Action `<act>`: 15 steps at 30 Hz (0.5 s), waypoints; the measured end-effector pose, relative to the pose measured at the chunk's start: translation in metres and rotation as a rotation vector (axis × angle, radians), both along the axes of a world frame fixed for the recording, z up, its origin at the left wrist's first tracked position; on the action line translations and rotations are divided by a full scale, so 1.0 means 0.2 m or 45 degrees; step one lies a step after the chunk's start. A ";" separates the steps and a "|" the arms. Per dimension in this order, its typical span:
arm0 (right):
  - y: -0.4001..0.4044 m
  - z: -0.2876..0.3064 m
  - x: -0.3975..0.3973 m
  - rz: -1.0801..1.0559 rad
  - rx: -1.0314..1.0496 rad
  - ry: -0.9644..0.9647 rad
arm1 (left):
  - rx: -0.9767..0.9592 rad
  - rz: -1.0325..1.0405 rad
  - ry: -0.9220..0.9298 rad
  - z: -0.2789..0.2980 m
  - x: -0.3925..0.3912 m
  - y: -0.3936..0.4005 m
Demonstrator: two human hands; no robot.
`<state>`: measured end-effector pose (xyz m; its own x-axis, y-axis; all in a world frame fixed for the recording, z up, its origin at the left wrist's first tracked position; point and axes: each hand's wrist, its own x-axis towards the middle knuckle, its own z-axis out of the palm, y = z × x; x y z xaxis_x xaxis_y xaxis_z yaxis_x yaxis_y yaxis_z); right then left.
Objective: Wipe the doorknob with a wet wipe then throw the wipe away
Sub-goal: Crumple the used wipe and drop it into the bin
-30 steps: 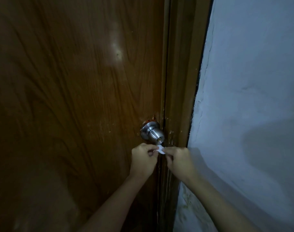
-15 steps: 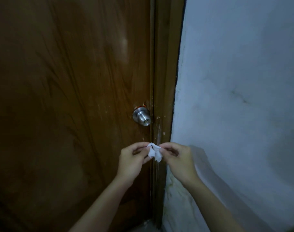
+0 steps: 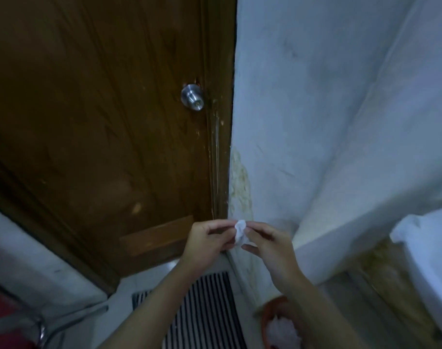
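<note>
A round silver doorknob sits on the right edge of a brown wooden door. Well below it, a small crumpled white wet wipe is pinched between my left hand and my right hand. Both hands grip the wipe with thumb and fingertips, in front of the door's lower corner. Neither hand touches the knob.
A pale wall stands to the right of the door frame. On the floor lie a black-and-white striped mat and an orange-rimmed bin with white waste in it, under my right forearm. A white object sits at the right edge.
My hands have come away from the knob and dropped lower with the wipe. The view has tilted down, so the floor, mat and bin now show.
</note>
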<state>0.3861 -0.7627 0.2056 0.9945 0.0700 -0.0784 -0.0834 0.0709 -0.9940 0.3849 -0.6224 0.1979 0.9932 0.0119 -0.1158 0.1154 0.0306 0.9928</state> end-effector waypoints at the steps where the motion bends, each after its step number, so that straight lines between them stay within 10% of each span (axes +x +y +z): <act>1: -0.02 -0.02 -0.05 0.026 -0.004 0.028 | 0.028 -0.002 0.002 -0.03 -0.04 -0.01; 15: -0.28 -0.46 -0.57 0.010 -0.132 0.244 | 0.200 0.025 0.216 -0.48 -0.53 -0.30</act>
